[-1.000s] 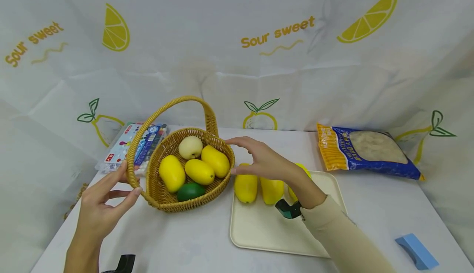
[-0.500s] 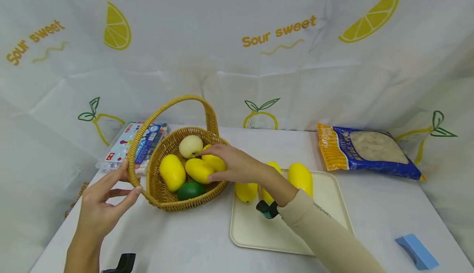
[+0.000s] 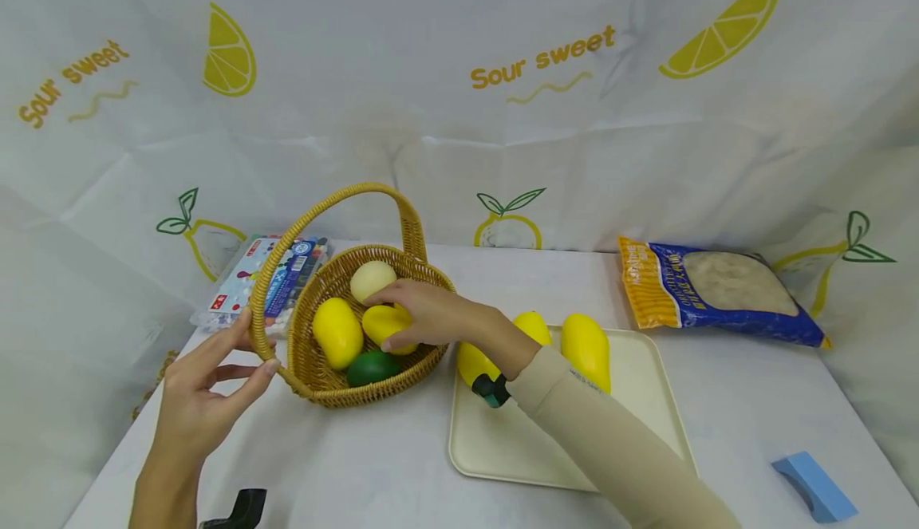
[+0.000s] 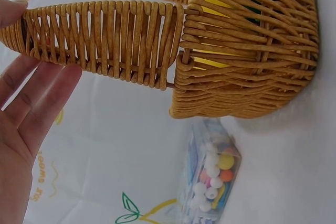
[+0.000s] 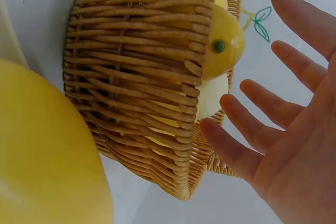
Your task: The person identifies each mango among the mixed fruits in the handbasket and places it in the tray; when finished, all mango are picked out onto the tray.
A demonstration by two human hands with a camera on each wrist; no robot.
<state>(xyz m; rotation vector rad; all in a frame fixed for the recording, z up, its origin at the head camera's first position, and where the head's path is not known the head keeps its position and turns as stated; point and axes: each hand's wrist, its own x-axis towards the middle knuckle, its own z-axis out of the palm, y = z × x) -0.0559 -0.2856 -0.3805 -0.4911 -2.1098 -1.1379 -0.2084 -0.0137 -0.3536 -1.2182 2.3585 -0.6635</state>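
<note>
A wicker basket (image 3: 337,396) stands on the table, holding yellow mangoes, a pale round fruit (image 3: 372,278) and a dark green oval fruit (image 3: 372,369). My left hand (image 3: 197,401) pinches its arched handle (image 4: 105,43), thumb on one side and fingers on the other. Over the basket's right side reaches my right hand (image 3: 431,317), thumb and fingers spread above the middle mango (image 3: 380,324). The right wrist view shows its fingers apart from the fruit. Another mango (image 3: 336,333) lies at the left inside; the rightmost one is mostly hidden beneath the right hand.
Right of the basket lies a cream tray (image 3: 520,461) bearing yellow mangoes (image 3: 586,351), partly covered by the right forearm. A clear box of beads (image 4: 210,182) sits behind the basket. A blue-and-yellow bag (image 3: 725,290) lies back right, a blue block (image 3: 814,487) front right.
My right hand has moved left from the basket's right rim to over the fruit inside. My left hand keeps its hold on the handle, and the basket stays in place.
</note>
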